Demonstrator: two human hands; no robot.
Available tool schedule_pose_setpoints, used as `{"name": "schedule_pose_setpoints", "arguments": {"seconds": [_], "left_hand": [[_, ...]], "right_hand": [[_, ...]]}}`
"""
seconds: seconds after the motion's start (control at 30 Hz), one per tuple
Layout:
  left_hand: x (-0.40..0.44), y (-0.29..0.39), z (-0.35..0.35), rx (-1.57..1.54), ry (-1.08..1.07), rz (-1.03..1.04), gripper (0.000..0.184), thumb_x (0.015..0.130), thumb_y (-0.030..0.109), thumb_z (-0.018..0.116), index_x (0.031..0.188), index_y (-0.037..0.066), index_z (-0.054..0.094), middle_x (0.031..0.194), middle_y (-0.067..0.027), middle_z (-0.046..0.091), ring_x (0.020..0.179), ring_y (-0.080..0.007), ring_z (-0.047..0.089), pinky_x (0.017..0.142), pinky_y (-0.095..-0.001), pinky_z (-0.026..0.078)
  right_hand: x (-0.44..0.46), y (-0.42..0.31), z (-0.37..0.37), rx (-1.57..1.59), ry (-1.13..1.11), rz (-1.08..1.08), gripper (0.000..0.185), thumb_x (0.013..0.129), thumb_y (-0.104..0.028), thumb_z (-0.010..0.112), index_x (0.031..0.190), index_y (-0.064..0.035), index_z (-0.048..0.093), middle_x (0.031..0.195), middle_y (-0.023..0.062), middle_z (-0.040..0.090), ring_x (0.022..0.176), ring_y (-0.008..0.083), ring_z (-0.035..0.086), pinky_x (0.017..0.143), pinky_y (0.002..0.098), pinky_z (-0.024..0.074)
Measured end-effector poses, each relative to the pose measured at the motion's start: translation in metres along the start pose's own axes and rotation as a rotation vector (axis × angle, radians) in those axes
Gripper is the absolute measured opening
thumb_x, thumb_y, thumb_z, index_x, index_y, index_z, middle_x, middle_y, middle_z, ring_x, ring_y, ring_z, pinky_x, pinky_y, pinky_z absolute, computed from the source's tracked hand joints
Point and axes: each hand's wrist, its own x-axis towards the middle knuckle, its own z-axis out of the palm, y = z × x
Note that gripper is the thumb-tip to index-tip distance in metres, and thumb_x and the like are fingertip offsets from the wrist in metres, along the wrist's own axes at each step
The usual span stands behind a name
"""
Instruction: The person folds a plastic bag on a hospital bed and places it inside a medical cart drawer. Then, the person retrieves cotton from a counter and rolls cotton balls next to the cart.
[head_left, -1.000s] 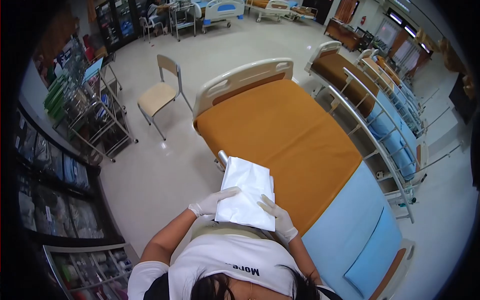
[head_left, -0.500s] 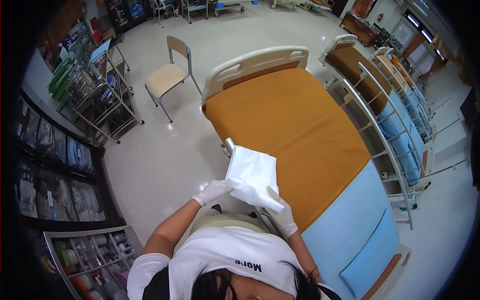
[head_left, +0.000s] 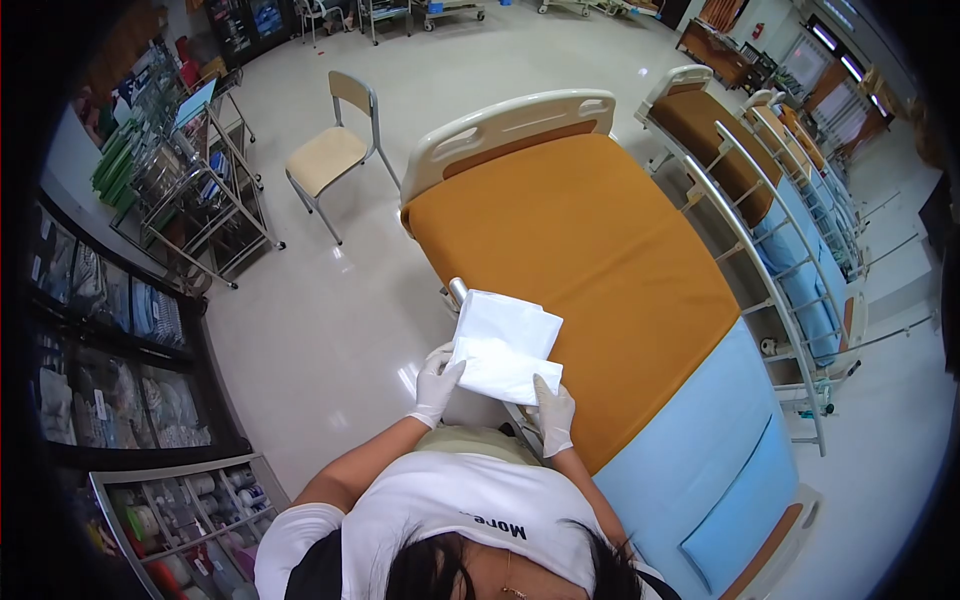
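Note:
A white folded sheet [head_left: 508, 345], thin and slightly glossy, is held up between my two hands in front of my body, with its lower part doubled over. My left hand [head_left: 437, 385], in a pale glove, pinches the sheet's left edge with the thumb on top. On the lower right corner, my right hand [head_left: 553, 412] grips the sheet, also gloved and with its thumb on the upper face. Fingers of both hands are partly hidden beneath the sheet. Just past it lies the bed's orange-brown cover [head_left: 580, 240].
The bed has a cream end board [head_left: 510, 125] and a light blue section [head_left: 700, 440]. A chair [head_left: 330, 155] stands ahead. Metal trolleys [head_left: 215, 190] and a glass-fronted cabinet [head_left: 110, 330] line the left. A compartmented drawer [head_left: 190, 520] sits lower left. More beds [head_left: 760, 190] stand right.
The sheet's lower part has been folded over into a neater, flatter shape. My left hand has turned more upright at the left edge, and my right hand has shifted slightly up and left.

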Motion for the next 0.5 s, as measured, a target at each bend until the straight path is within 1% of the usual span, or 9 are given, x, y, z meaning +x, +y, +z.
{"name": "schedule_pose_setpoints", "arguments": {"seconds": [0.03,0.07,0.2,0.23,0.37,0.4,0.5], "left_hand": [[0.0,-0.002,0.001,0.11,0.035,0.153,0.037,0.085,0.012,0.063,0.115,-0.007,0.056,0.124,-0.0181,0.053,0.103,-0.0206,0.055,0.086,-0.025,0.045],[0.0,-0.002,0.0,0.111,0.04,0.154,0.037,0.085,0.012,0.063,0.115,-0.007,0.056,0.124,-0.0181,0.053,0.103,-0.0206,0.055,0.086,-0.025,0.045],[0.0,0.002,-0.005,-0.046,0.149,-0.123,0.037,0.081,0.012,0.066,0.109,-0.011,0.056,0.133,-0.0206,0.045,0.1,-0.0204,0.058,0.082,-0.0246,0.047],[0.001,0.007,-0.006,-0.045,0.154,-0.119,0.037,0.081,0.012,0.066,0.109,-0.011,0.056,0.133,-0.0206,0.045,0.1,-0.0204,0.058,0.082,-0.0246,0.047],[0.012,0.038,-0.01,-0.244,0.015,-0.515,0.039,0.081,0.016,0.067,0.107,-0.01,0.057,0.121,-0.0217,0.054,0.093,-0.0202,0.06,0.076,-0.0252,0.05],[0.016,0.043,-0.01,-0.245,0.022,-0.5,0.039,0.081,0.016,0.067,0.107,-0.01,0.057,0.121,-0.0217,0.054,0.093,-0.0202,0.06,0.076,-0.0252,0.05],[0.026,0.058,-0.008,0.002,-0.205,-0.464,0.043,0.08,0.02,0.067,0.108,-0.011,0.056,0.11,-0.0205,0.06,0.086,-0.0202,0.062,0.072,-0.0251,0.051]], "right_hand": [[0.0,-0.003,0.001,0.042,0.006,0.037,0.038,0.085,-0.024,0.065,0.097,0.0115,0.062,0.081,0.0163,0.066,0.066,0.0193,0.06,0.058,0.0279,0.0478],[0.002,-0.001,0.003,0.041,0.001,0.035,0.038,0.085,-0.024,0.065,0.097,0.0115,0.062,0.081,0.0163,0.066,0.066,0.0193,0.06,0.058,0.0279,0.0478],[0.012,0.02,0.007,0.108,0.043,-0.044,0.041,0.082,-0.03,0.066,0.091,0.0099,0.063,0.066,0.0131,0.06,0.044,0.0168,0.05,0.041,0.0268,0.0417],[0.011,0.021,0.006,0.11,0.037,-0.047,0.041,0.082,-0.03,0.066,0.091,0.0099,0.063,0.066,0.0131,0.06,0.044,0.0168,0.05,0.041,0.0268,0.0417],[0.016,0.019,0.006,0.018,0.032,-0.065,0.04,0.082,-0.03,0.065,0.091,0.0098,0.063,0.067,0.0135,0.061,0.043,0.0181,0.05,0.042,0.0281,0.0421],[0.017,0.019,0.007,0.023,0.025,-0.079,0.04,0.082,-0.03,0.065,0.091,0.0098,0.063,0.067,0.0135,0.061,0.043,0.0181,0.05,0.042,0.0281,0.0421],[0.017,0.023,0.009,-0.003,0.029,-0.115,0.041,0.082,-0.029,0.064,0.091,0.0102,0.063,0.067,0.0147,0.061,0.044,0.0194,0.05,0.041,0.0288,0.0421]]}}
